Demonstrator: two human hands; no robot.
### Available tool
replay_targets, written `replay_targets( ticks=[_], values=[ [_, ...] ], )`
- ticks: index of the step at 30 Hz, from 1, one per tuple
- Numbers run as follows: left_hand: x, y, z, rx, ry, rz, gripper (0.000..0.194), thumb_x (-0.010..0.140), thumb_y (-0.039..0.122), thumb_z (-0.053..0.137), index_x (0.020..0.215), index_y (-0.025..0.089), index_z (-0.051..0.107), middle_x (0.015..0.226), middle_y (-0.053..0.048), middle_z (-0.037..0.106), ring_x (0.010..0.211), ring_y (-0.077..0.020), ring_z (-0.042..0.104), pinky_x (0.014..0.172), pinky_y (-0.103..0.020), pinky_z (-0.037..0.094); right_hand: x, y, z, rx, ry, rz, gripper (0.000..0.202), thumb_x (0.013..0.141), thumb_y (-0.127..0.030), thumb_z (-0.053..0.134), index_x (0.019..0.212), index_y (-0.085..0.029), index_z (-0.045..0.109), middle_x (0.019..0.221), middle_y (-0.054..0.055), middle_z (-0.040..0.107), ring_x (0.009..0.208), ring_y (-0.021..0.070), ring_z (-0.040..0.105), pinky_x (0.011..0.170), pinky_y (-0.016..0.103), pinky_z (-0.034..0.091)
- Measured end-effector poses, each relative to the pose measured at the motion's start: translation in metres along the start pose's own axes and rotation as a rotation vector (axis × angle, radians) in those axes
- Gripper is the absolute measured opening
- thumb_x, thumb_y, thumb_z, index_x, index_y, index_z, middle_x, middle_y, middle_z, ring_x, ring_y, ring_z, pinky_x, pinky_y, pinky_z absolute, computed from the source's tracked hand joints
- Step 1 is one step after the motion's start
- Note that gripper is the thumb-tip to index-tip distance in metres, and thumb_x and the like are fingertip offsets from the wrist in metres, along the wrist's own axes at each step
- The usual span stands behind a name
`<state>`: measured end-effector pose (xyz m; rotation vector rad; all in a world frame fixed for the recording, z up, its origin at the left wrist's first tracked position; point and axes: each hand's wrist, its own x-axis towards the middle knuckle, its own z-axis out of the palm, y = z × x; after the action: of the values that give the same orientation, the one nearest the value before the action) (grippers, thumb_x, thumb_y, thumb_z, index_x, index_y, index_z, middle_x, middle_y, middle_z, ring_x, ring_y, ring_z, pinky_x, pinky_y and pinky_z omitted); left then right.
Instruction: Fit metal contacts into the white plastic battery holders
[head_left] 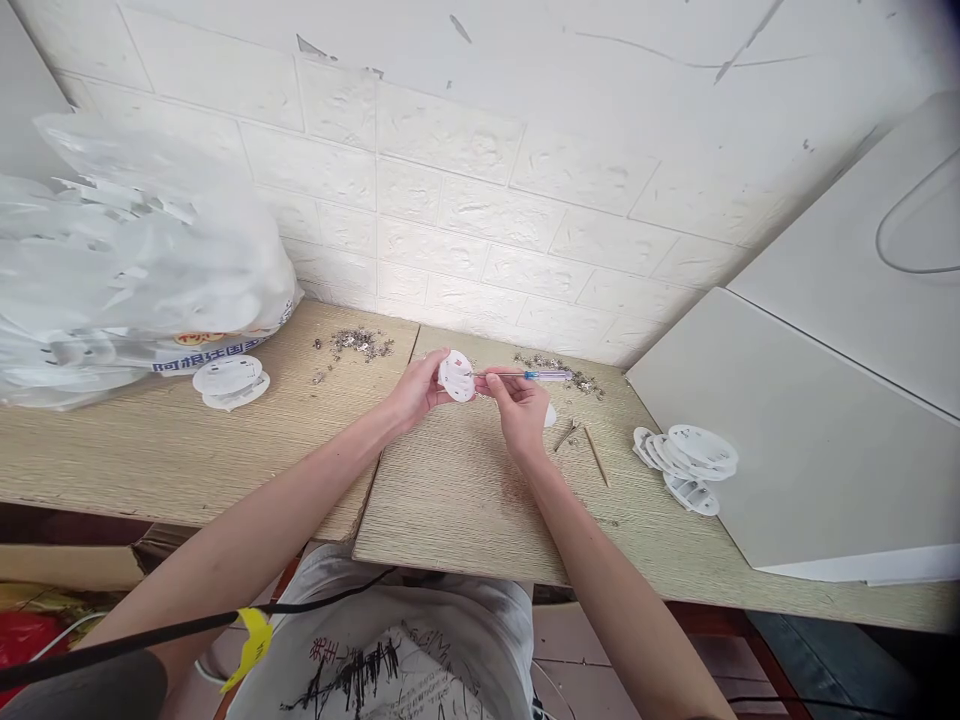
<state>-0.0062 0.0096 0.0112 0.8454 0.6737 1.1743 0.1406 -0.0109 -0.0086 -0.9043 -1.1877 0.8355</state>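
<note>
Above the middle of the table, my left hand [420, 390] pinches a round white plastic disc [457, 378] by its left edge, its face turned toward me. My right hand [520, 400] is closed around a thin screwdriver [551, 376] with a clear and blue handle. The metal shaft points left, and its tip is at the disc's face; whether it sits in a screw is too small to tell. Behind my right hand, part of another white piece [550, 414] shows on the table.
Small metal parts lie in piles at the left [362, 343] and behind my right hand. Tweezers [566, 434] and a thin wooden stick [597, 456] lie to the right. White discs are stacked at left [229, 380] and right [694, 455]. A full plastic bag [150, 270] stands left.
</note>
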Motion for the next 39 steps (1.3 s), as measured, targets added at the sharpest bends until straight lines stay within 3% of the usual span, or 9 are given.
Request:
replay_targets(
  ticks=[27,31,34,39],
  values=[
    [-0.003,-0.007,0.000,0.131,-0.012,0.048,0.033,0.078,0.042,0.064,0.076,0.009,0.065,0.074,-0.009,0.068,0.070,-0.0188,0.065,0.077,-0.040,0.056,-0.002,0.007,-0.007,-0.270,-0.081,-0.117,0.023,0.080,-0.041,0.065,0.082,-0.019,0.071,0.089,0.007,0.074,0.083,0.0232,0.071,0.082,0.039,0.057],
    [-0.001,-0.006,-0.001,0.093,-0.038,0.025,0.030,0.080,0.040,0.061,0.083,0.011,0.065,0.084,-0.009,0.070,0.078,-0.0186,0.065,0.079,-0.037,0.055,0.002,0.006,-0.005,-0.148,-0.062,-0.052,0.024,0.076,-0.042,0.068,0.082,-0.018,0.069,0.084,0.007,0.074,0.079,0.0223,0.071,0.079,0.038,0.058],
    [0.001,-0.004,-0.003,0.098,-0.034,0.029,0.029,0.080,0.041,0.060,0.086,0.013,0.065,0.092,-0.009,0.070,0.085,-0.0184,0.065,0.078,-0.031,0.052,0.006,0.002,-0.004,-0.010,-0.018,0.014,0.023,0.073,-0.039,0.070,0.080,-0.018,0.066,0.080,0.006,0.072,0.070,0.0193,0.069,0.068,0.035,0.059],
    [0.003,-0.003,-0.006,0.101,0.013,0.033,0.027,0.074,0.038,0.064,0.083,0.013,0.066,0.088,-0.009,0.070,0.084,-0.0175,0.064,0.073,-0.026,0.048,0.012,0.004,-0.006,0.011,0.054,0.111,0.016,0.078,-0.032,0.058,0.077,-0.017,0.062,0.088,0.006,0.070,0.061,0.0144,0.065,0.054,0.030,0.055]
  ],
)
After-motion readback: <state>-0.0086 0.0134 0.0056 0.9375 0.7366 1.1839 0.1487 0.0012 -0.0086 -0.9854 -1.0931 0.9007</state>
